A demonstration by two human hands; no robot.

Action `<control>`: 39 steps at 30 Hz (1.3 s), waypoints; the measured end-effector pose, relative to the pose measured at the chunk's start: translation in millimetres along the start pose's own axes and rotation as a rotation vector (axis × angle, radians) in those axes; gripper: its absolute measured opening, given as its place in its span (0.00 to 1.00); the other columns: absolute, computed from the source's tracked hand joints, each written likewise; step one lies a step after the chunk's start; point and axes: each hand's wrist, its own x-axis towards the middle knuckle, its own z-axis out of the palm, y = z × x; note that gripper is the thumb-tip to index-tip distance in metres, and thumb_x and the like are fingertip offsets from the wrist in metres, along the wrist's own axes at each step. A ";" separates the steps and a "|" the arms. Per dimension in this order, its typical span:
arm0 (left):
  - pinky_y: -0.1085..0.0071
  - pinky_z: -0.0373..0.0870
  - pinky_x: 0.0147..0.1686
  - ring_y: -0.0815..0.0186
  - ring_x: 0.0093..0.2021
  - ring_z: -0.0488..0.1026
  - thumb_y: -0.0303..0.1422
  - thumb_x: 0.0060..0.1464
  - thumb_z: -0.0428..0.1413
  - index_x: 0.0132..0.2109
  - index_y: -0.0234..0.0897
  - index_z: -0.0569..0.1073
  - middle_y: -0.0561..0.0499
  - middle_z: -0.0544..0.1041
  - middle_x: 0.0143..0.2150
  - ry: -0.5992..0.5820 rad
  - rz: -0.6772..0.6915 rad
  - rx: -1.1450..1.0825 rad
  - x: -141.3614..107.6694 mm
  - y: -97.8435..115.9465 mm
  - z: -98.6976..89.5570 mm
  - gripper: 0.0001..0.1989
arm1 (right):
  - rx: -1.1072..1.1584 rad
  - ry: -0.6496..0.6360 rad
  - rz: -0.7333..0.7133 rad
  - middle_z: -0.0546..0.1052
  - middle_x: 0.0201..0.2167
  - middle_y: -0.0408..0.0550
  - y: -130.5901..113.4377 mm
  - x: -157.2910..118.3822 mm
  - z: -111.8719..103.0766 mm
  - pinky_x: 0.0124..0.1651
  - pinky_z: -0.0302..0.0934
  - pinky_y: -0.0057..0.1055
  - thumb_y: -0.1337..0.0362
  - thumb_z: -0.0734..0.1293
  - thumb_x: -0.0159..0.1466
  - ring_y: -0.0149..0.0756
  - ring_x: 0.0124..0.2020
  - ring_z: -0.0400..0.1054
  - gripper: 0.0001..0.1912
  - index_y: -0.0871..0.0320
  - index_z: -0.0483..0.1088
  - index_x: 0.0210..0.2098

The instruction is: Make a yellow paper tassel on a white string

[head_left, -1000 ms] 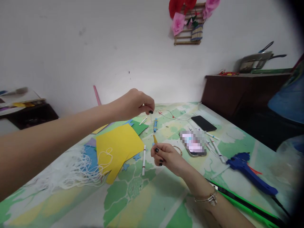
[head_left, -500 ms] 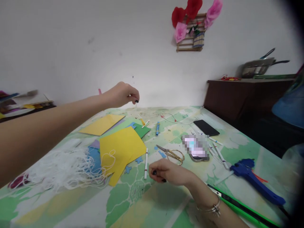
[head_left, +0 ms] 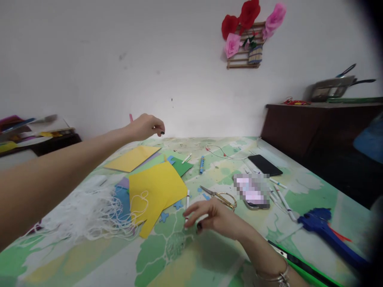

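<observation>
My left hand (head_left: pixel 150 126) is raised over the far side of the table, fingers pinched together; what they hold, if anything, is too small to make out. A small yellow piece (head_left: pixel 165 158) shows below it, and I cannot tell whether it hangs from the hand. My right hand (head_left: pixel 211 217) hovers low over the near middle, its fingers apart and holding nothing I can see. Beside its fingertips lies a white marker (head_left: pixel 188 198), partly hidden. Gold-handled scissors (head_left: pixel 220 195) lie just beyond this hand. Left of it are yellow foam sheets (head_left: pixel 158 185) with white string over them.
Tangled white string (head_left: pixel 83 211) covers the left side. At right are a phone (head_left: pixel 251 191), a black tablet-like slab (head_left: pixel 265 164), several markers (head_left: pixel 284 202) and a blue glue gun (head_left: pixel 323 227). A green-and-black long tool (head_left: pixel 302 265) lies by my right forearm.
My left hand has moved left and slightly down, and the small yellow piece has shifted left too. My right hand's fingers have spread from a closed pose. The view has shifted slightly.
</observation>
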 end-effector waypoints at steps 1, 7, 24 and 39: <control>0.74 0.62 0.31 0.68 0.26 0.71 0.31 0.49 0.54 0.30 0.40 0.77 0.54 0.80 0.25 -0.003 -0.004 0.014 -0.3 6.0 3.4 0.07 | -0.013 0.119 -0.015 0.77 0.39 0.49 2.3 2.5 -2.7 0.38 0.65 0.32 0.68 0.69 0.52 0.39 0.39 0.70 0.08 0.56 0.80 0.31; 0.74 0.64 0.30 0.67 0.28 0.74 0.32 0.53 0.52 0.33 0.39 0.77 0.52 0.81 0.27 -0.032 0.048 -0.005 -2.7 46.7 24.4 0.09 | -0.018 0.594 -0.007 0.74 0.45 0.50 16.3 10.4 -19.7 0.45 0.62 0.38 0.71 0.68 0.50 0.43 0.45 0.67 0.10 0.56 0.75 0.32; 0.78 0.67 0.27 0.71 0.27 0.75 0.29 0.57 0.52 0.34 0.39 0.73 0.55 0.80 0.28 -0.014 0.068 -0.409 -51.3 106.7 82.6 0.06 | 0.590 0.069 0.079 0.76 0.35 0.49 13.2 3.9 -10.9 0.33 0.60 0.27 0.67 0.76 0.51 0.29 0.29 0.68 0.28 0.59 0.68 0.51; 0.75 0.67 0.24 0.69 0.25 0.74 0.34 0.58 0.51 0.35 0.40 0.74 0.53 0.81 0.30 -0.020 -0.085 -0.502 -109.0 89.9 120.8 0.08 | 0.496 0.307 0.054 0.76 0.30 0.47 27.5 12.6 -10.0 0.35 0.60 0.27 0.65 0.73 0.55 0.28 0.29 0.68 0.12 0.61 0.76 0.39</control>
